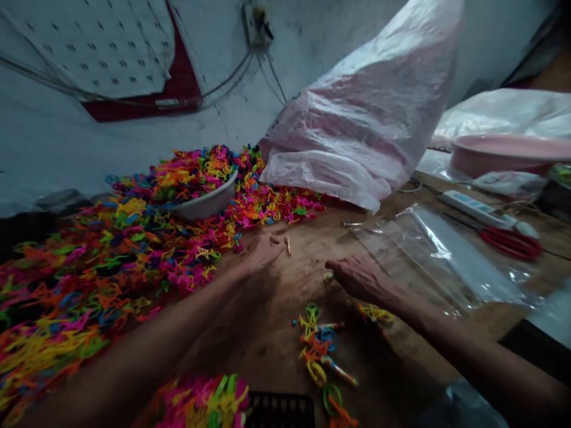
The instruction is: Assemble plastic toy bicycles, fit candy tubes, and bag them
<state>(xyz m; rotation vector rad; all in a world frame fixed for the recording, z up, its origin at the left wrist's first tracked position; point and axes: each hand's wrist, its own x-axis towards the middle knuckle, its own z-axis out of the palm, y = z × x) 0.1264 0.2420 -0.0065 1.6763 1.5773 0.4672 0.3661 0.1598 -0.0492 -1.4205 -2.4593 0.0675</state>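
Observation:
My left hand [264, 251] reaches over the wooden table beside the heap of colourful plastic pieces. Its fingers look slightly apart, and a short thin stick-like piece [288, 245] lies just right of the fingertips. My right hand [357, 277] is closed, its fingers drawn together and pointing left. A small pale piece [329, 276] shows just under those fingertips; whether they grip it is unclear. Nearer to me lie linked plastic shapes [316, 342] in green, yellow, orange and blue, with a patterned stick [339, 371] among them. More yellow pieces [377, 314] sit below my right forearm.
A grey bowl [205, 203] overflows with bright pieces. Behind stands a large translucent bag [357, 113]. Clear plastic bags [439, 255], a power strip [475, 208], a red cable coil [511, 242] and a pink basin [504, 148] are at right. A black slotted tray [281, 410] is near me.

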